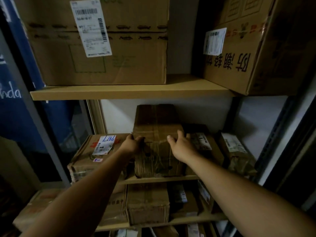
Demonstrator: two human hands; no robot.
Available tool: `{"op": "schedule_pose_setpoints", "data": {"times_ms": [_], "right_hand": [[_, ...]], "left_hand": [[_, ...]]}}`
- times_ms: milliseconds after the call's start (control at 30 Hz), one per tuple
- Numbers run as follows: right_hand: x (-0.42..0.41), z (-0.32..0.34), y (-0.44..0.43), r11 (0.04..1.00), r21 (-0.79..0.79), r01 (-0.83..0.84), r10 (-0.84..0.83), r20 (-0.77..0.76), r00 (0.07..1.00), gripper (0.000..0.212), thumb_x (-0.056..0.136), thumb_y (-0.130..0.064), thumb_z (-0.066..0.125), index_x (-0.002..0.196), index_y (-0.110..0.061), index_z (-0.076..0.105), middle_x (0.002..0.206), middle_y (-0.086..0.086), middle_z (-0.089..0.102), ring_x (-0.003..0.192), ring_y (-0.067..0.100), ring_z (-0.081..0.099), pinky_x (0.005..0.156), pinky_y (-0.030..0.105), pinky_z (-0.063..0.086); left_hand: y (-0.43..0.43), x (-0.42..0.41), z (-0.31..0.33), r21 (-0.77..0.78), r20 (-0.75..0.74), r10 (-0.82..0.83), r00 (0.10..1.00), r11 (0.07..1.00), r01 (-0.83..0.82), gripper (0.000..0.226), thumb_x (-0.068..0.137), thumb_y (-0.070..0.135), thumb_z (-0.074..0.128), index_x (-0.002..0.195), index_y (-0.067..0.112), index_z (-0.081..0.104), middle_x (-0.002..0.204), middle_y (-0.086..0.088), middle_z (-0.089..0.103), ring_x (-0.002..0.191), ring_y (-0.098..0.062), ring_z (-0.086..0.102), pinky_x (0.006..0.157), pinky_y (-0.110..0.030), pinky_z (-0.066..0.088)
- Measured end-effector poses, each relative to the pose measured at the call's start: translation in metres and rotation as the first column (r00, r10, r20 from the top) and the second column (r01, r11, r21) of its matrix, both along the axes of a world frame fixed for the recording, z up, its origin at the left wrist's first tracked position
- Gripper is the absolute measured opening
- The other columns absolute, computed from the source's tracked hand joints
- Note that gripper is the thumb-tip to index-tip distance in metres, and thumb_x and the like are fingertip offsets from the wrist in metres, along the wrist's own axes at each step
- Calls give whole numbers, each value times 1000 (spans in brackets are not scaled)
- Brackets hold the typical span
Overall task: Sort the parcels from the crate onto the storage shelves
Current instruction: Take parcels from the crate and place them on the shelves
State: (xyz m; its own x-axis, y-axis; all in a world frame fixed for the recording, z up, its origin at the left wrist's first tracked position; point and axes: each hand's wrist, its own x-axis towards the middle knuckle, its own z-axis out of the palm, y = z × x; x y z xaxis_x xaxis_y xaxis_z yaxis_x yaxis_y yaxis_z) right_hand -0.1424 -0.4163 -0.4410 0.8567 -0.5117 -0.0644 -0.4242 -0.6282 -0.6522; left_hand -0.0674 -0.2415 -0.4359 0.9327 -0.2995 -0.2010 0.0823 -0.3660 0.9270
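Fingers of the left hand [131, 144] curl over the top left edge of the tall brown taped cardboard parcel [156, 120]. The right hand [179, 147] lies spread and loose at its right edge. The parcel stands on the tan middle shelf board [153, 179], against a white wall [119, 115] in dim light.

We stand in a dim parcel storeroom. Shelves fill the view: the board [130, 94] above our fingers [180, 134] carries a big cardboard box [119, 65] with a barcode label [90, 28] up to the left and another box [239, 77] up to the right. At finger level a second board [162, 179] is packed tight: a taped carton [157, 120] at the fingers, and to their left a carton [85, 161] with a handwritten number sticker [104, 144]. Below the fingers a third board [171, 221] holds more labelled parcels [147, 202].
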Motion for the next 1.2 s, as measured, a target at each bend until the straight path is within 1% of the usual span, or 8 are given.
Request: {"op": "schedule_pose_setpoints", "data": {"times_ms": [133, 300, 433, 533, 700, 900, 1133, 1200], "right_hand": [[-17, -5, 2, 999, 41, 30, -34, 95, 995, 52, 94, -53, 39, 139, -31, 24, 140, 9, 38, 110, 30, 54, 85, 43, 51], [-47, -3, 16, 979, 193, 57, -88, 151, 985, 52, 91, -38, 57, 132, -30, 25, 128, 8, 49, 99, 25, 57, 66, 30, 47], [-75, -3, 32, 964, 254, 75, -113, 139, 984, 75, 90, -28, 62, 144, -35, 11, 140, 6, 42, 120, 28, 49, 91, 38, 45], [-98, -8, 48, 962, 255, 97, -131, 123, 984, 84, 88, -21, 64, 145, -37, 5, 142, 6, 39, 125, 27, 46, 91, 36, 43], [-130, -18, 69, 961, 261, 89, -126, 132, 983, 85, 89, -19, 63, 147, -36, 3, 143, 5, 40, 126, 26, 46, 93, 36, 42], [-152, -14, 79, 943, 317, 102, -150, 132, 980, 69, 94, -30, 56, 150, -27, 15, 147, 5, 36, 130, 28, 40, 100, 37, 38], [-166, -3, 70, 944, 328, 42, -96, 149, 984, 69, 93, -42, 55, 149, -25, 19, 144, 5, 39, 127, 28, 43, 95, 35, 39], [-167, 7, 64, 931, 364, 16, -92, 192, 977, 73, 90, -44, 59, 149, -26, 19, 144, 5, 39, 127, 28, 43, 98, 37, 38]], "left_hand": [[12, -20, -3, -118, -22, -49, 999, 992, 46, 47, 95, 30, 51, 137, 14, 36, 128, -13, 55, 98, -23, 62, 82, -39, 53], [27, -50, -6, -172, -34, -90, 995, 982, 83, 50, 97, 16, 47, 143, 11, 27, 132, -18, 50, 110, -31, 56, 93, -43, 49], [44, -78, -10, -153, -52, -166, 985, 976, 157, 45, 97, 15, 48, 137, 19, 29, 118, -13, 55, 91, -25, 61, 79, -36, 52], [56, -95, -18, -92, -32, -167, 985, 982, 164, 48, 94, 12, 53, 135, 21, 30, 110, -6, 58, 89, -18, 61, 62, -26, 50], [79, -109, -36, -122, -59, -182, 982, 977, 174, 63, 88, 5, 57, 142, 18, 27, 123, -12, 57, 109, -28, 59, 95, -48, 49], [87, -134, -32, -155, -50, -161, 986, 976, 151, 55, 96, 19, 51, 146, 19, 28, 134, -11, 52, 109, -26, 58, 95, -47, 49], [80, -158, -6, -138, -1, -127, 992, 982, 125, 48, 101, 28, 41, 145, 16, 29, 136, -12, 49, 90, -16, 52, 64, -26, 45], [75, -161, 2, -187, 3, -89, 996, 978, 88, 49, 99, 32, 43, 143, 15, 29, 132, -9, 50, 84, -14, 52, 64, -24, 43]]}}
